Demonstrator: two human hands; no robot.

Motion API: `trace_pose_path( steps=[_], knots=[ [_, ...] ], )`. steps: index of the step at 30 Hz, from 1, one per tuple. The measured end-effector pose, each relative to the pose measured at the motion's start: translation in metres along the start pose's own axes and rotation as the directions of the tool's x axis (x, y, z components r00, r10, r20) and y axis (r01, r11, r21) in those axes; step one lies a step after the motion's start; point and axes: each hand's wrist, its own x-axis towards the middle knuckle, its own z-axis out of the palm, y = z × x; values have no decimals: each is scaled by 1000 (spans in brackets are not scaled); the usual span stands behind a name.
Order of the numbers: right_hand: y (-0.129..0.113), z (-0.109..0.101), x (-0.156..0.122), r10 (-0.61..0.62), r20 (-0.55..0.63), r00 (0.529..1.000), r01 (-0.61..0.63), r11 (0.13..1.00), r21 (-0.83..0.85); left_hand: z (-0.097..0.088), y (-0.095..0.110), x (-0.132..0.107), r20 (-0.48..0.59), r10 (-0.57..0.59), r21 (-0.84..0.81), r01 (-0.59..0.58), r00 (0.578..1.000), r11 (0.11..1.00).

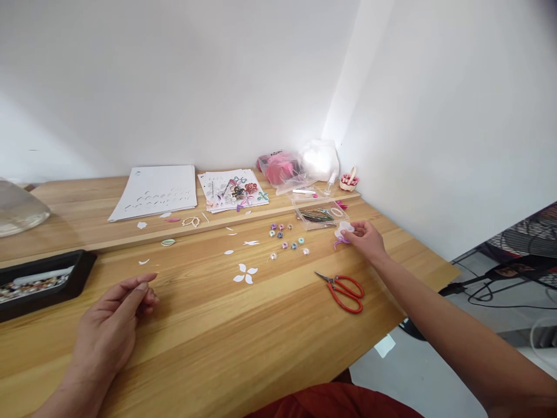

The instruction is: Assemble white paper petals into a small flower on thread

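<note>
My right hand reaches to the right side of the table, its thumb and fingers closed on a translucent white flower-shaped piece. A bit of purple cord lies just below that piece. At the left, my left hand rests over the table with thumb and forefinger pinched together; what is between them, if anything, is too fine to name. Red-handled scissors lie nearer to me than my right hand, tips pointing left. White paper petals form a flower shape mid-table, and several small thread spools sit behind them.
A clear plastic box of thin sticks stands behind my right hand. Along the raised back ledge are paper sheets, colourful flower ornaments, plastic bags and a small basket. A black tray of beads sits left.
</note>
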Motion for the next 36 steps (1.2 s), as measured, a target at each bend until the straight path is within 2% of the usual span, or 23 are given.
trace_pose_path(
  steps=[3,8,17,24,30,33,36],
  knots=[
    [0,3,1,30,-3,1000,-30,999,39,-3,-7,4,79,-25,-116,34,997,993],
    [1,5,2,48,5,999,-49,997,59,-3,-8,5,80,-31,-133,42,996,990],
    [-4,7,0,28,18,999,-28,999,40,-5,-9,6,84,-10,-96,18,996,995],
    [-15,9,-11,29,-19,999,-29,999,-20,-4,-4,5,148,-2,-6,3,989,1000],
    [-41,-2,-35,-26,34,999,27,999,-22,-3,-3,6,165,-6,62,-5,986,998],
    [-64,-2,-51,-107,121,987,104,994,32,-1,-3,6,137,31,116,-47,990,992],
    [-88,4,-68,-215,232,949,196,975,103,1,-2,6,108,41,142,-56,993,988]
  ],
)
